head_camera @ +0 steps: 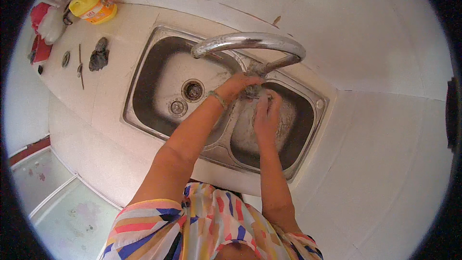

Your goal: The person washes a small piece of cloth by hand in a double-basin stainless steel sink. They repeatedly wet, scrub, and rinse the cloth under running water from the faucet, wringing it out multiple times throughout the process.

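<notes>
A curved chrome faucet (249, 39) arches over a stainless steel double-bowl sink (220, 151). My left hand (240, 85), with a band at its wrist, is at the faucet's foot on the divider between the bowls. Its fingers curve around a small dark grey item (252, 92), too blurred to name. From the smaller right bowl (252, 142), my right hand (267, 110) reaches up with bent fingers, the fingertips at or beside that item. Whether they grip it is hidden. In the larger left bowl are a drain (193, 90) and a round metal strainer (178, 107) beside it.
On the counter's left lie a dark crumpled cloth or scrubber (99, 56), a thin rod (81, 66) and a small ring (65, 59). Farther back stands a yellow plastic jug (94, 7), near red and white items (47, 25). Walls border the sink's back and right.
</notes>
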`<state>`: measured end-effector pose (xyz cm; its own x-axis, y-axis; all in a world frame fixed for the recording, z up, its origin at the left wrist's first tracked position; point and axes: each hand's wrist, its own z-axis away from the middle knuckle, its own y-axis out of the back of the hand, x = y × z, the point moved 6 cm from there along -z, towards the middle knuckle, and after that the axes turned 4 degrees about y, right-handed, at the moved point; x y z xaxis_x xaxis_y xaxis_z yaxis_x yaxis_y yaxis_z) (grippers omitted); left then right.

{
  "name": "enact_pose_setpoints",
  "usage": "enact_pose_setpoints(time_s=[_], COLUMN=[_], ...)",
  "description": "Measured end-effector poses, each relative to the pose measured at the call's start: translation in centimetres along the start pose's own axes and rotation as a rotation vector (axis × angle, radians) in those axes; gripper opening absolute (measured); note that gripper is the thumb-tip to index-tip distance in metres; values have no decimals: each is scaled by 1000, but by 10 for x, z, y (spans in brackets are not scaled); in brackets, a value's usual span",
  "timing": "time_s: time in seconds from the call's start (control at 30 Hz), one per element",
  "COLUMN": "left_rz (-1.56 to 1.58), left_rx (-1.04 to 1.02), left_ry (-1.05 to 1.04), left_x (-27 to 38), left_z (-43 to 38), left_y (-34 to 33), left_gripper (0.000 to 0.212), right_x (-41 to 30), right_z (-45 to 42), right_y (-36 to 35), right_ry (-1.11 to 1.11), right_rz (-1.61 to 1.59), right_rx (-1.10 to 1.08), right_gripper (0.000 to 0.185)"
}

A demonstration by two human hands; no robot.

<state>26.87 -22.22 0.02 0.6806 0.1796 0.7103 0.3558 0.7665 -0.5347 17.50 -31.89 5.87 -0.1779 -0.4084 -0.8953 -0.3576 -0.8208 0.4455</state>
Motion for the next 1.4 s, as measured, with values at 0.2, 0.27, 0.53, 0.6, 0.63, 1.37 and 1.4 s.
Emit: enact_pose_setpoints(time_s=[0.2,0.27,0.53,0.6,0.63,1.37,1.4], left_rz=[559,201,-697,-609,-248,-854,-601], left_rx=[-144,118,212,142,61,-24,-51], left_ry=[119,5,96,235,138,-229,-317], left_x=[-28,-9,13,28,8,6,4], left_z=[3,22,13,25,21,-6,2], left_y=[-8,-9,-10,-22,-15,5,5], left_gripper=[38,36,22,17,17,48,47], right_x=[-21,-25,-23,-24,-27,-58,-61], right_z=[-17,-17,-19,-20,-21,-27,-27], right_y=[-11,-11,-12,-9,-13,-24,-26], right_ry=[84,69,182,215,199,186,210], right_rz=[111,184,268,243,260,394,402], right_rx=[-100,-135,-145,-151,-164,-227,-230], right_gripper=[19,21,24,24,20,17,17])
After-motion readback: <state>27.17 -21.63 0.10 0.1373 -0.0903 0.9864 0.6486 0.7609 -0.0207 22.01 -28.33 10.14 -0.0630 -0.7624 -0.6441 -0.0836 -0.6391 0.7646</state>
